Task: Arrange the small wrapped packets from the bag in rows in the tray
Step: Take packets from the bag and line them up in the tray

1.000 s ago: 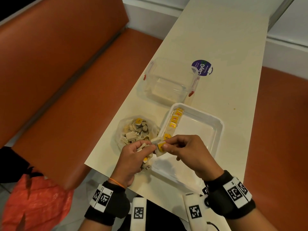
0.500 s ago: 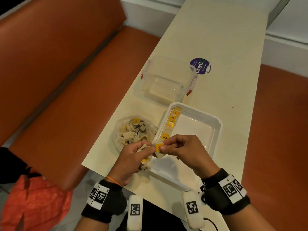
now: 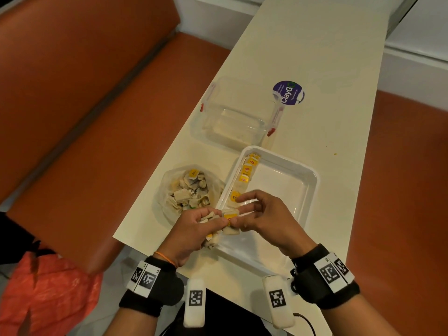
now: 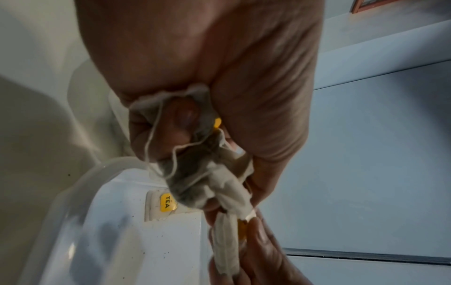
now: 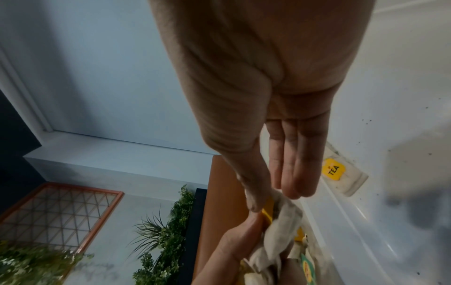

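- Left hand (image 3: 194, 229) clutches a bunch of packets (image 3: 211, 238) at the tray (image 3: 312, 180) near-left corner; right hand (image 3: 264, 214) pinches one packet (image 3: 230, 214); bag (image 3: 169, 190) beside tray.
- Left wrist: curled fingers (image 4: 263, 119) grip crumpled packets.
- Right wrist: thumb (image 5: 253, 192) and fingertip pinch packet, other fingers straight.

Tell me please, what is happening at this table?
A person is moving tea bags from a plastic bag into a white tray. The left hand holds a bunch of them; the right hand pinches one tea bag from it. One row already lies along the tray's left wall.
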Tool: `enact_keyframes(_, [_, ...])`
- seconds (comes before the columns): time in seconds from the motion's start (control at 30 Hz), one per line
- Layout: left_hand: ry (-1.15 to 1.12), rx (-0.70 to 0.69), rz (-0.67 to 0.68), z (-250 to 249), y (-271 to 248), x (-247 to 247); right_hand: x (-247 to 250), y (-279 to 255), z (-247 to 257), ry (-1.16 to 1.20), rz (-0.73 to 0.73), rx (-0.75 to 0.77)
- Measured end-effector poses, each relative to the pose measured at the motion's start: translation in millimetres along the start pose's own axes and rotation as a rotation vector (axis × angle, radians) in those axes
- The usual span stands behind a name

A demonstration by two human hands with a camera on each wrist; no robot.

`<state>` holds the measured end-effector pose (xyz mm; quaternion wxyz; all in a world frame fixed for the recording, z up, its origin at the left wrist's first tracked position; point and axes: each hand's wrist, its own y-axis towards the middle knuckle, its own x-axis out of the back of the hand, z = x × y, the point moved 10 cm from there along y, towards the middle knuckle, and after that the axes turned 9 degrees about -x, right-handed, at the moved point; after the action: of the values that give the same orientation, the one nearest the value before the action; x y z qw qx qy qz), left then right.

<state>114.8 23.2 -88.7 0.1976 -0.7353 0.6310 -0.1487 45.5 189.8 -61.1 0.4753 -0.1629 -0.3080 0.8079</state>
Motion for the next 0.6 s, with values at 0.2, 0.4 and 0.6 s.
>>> enact_keyframes(0.2, [0.077,-0.029,0.057,0.3,2.9,-2.4,-6.0,8.8,-5.7,-0.128,0.049,0.075])
enact_keyframes(0.4, [0.2,-0.023,-0.094,9.8,8.0,19.4,7.7,32.7,-40.4,-0.08,-0.115,-0.005])
enact_keyframes(0.6, [0.108,0.059,-0.205,22.9,-1.7,43.6,9.3,68.3,-66.5,0.095,-0.24,-0.092])
